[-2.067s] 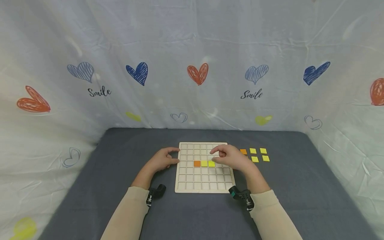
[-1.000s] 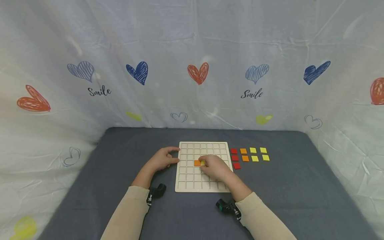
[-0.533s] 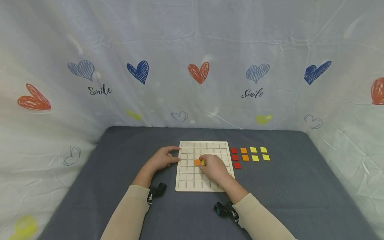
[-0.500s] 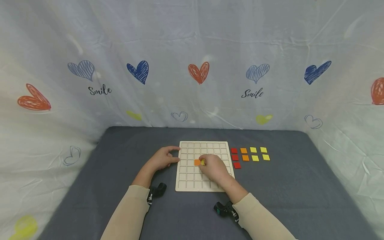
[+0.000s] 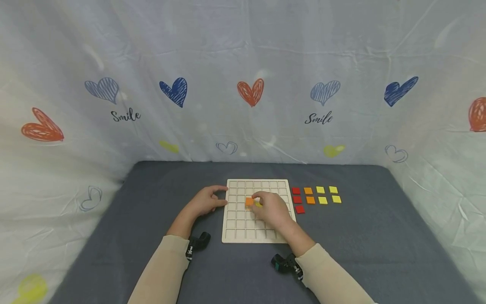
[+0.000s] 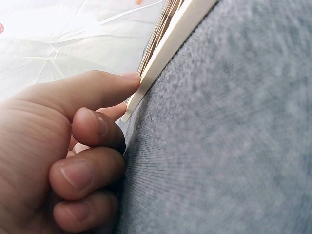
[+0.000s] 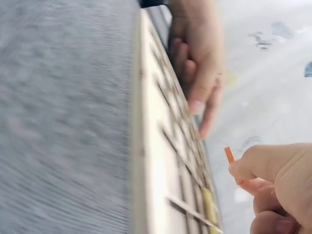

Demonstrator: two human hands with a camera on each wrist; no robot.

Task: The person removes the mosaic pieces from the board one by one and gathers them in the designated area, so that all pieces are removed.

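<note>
A wooden grid board lies on the dark grey cloth. Thumb and index finger of my left hand touch its left edge, spread apart; in the left wrist view the thumb presses that edge while other fingers curl loosely. My right hand pinches an orange square tile between thumb and finger. The right wrist view shows this tile raised off the board. Just right of it a yellow tile sits on the board, partly covered by my right hand, which hides the cells beyond.
Right of the board, loose tiles lie in columns: red tiles, orange tiles and several yellow tiles. A white curtain with printed hearts hangs behind and beside the table.
My right hand has moved left across the board and taken the orange tile, which is now lifted from its cell. The left hand stays at the board's edge.
</note>
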